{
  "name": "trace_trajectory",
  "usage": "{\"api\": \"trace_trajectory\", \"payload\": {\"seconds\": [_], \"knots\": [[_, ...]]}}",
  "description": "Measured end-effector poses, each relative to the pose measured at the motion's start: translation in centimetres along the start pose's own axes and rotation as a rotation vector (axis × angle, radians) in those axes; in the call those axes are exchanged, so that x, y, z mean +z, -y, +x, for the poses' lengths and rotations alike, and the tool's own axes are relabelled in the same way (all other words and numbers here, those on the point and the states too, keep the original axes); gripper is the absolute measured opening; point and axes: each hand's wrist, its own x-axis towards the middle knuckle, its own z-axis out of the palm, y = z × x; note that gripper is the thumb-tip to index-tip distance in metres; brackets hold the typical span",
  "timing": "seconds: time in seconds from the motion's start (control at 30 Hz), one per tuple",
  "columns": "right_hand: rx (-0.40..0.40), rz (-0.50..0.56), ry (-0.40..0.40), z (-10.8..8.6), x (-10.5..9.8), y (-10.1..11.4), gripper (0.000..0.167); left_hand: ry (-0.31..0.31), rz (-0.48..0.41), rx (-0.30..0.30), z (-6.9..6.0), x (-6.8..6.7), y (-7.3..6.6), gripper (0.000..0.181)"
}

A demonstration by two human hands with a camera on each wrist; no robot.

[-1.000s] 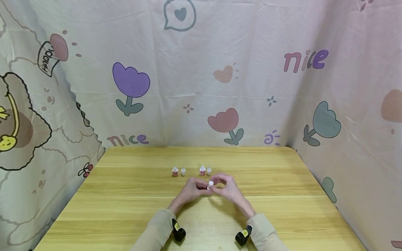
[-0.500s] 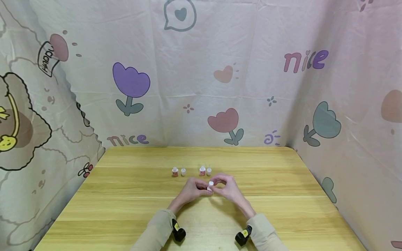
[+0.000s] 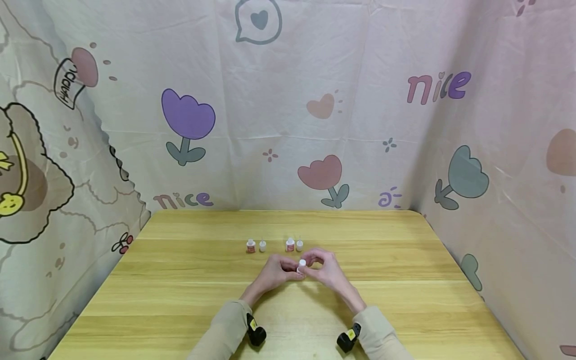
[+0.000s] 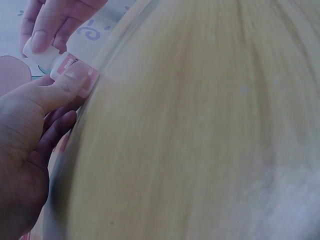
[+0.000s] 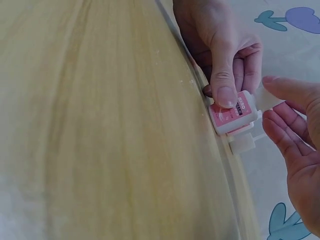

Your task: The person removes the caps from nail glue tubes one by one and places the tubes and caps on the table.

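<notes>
Above the middle of the table, my left hand (image 3: 275,274) grips a small white glue bottle (image 5: 232,114) with a pink label. The left thumb lies across the label in both wrist views. My right hand (image 3: 330,272) pinches the bottle's white cap (image 4: 41,56) between thumb and fingers. The cap sits at the bottle's neck. Just beyond the hands stand two similar bottles, a left one (image 3: 250,246) and a right one (image 3: 290,245). Beside each stands a white cap, the left cap (image 3: 263,246) and the right cap (image 3: 299,245), with a thin pin pointing up.
The wooden table (image 3: 180,295) reaches back to a printed curtain (image 3: 270,100), which also hangs along both sides. A black wrist camera (image 3: 256,334) is on the left sleeve, and another camera (image 3: 348,339) is on the right sleeve.
</notes>
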Motion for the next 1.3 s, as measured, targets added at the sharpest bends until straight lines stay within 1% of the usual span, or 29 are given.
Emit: {"api": "trace_trajectory", "payload": {"seconds": [0.13, 0.23, 0.43, 0.77, 0.97, 1.1, 1.2, 1.3], "knots": [[-0.015, -0.015, -0.002, 0.0, -0.04, 0.09, 0.021, 0.002, 0.001, -0.006, 0.01, 0.02, -0.1, 0.023], [-0.034, -0.019, 0.012, -0.02, -0.15, 0.14, 0.021, 0.004, 0.007, -0.003, 0.0, 0.0, -0.16, 0.021], [-0.04, 0.011, 0.042, -0.06, -0.37, 0.19, 0.023, 0.004, 0.015, -0.014, 0.0, 0.01, -0.2, 0.02], [-0.011, -0.03, -0.002, 0.05, -0.18, 0.42, 0.019, -0.003, 0.001, -0.022, 0.01, -0.02, -0.24, 0.02], [-0.049, -0.025, 0.01, -0.02, -0.36, 0.62, 0.017, -0.006, -0.007, -0.03, 0.03, -0.06, -0.24, 0.019], [-0.056, -0.013, 0.028, -0.07, -0.42, 0.61, 0.019, -0.005, -0.015, -0.007, 0.01, -0.07, -0.13, 0.019], [-0.041, -0.019, 0.03, -0.04, -0.36, 0.53, 0.023, -0.008, -0.009, 0.015, 0.0, -0.07, -0.03, 0.02], [-0.02, -0.037, 0.02, 0.02, -0.26, 0.45, 0.026, -0.008, 0.002, 0.02, -0.01, -0.05, -0.02, 0.02]]}}
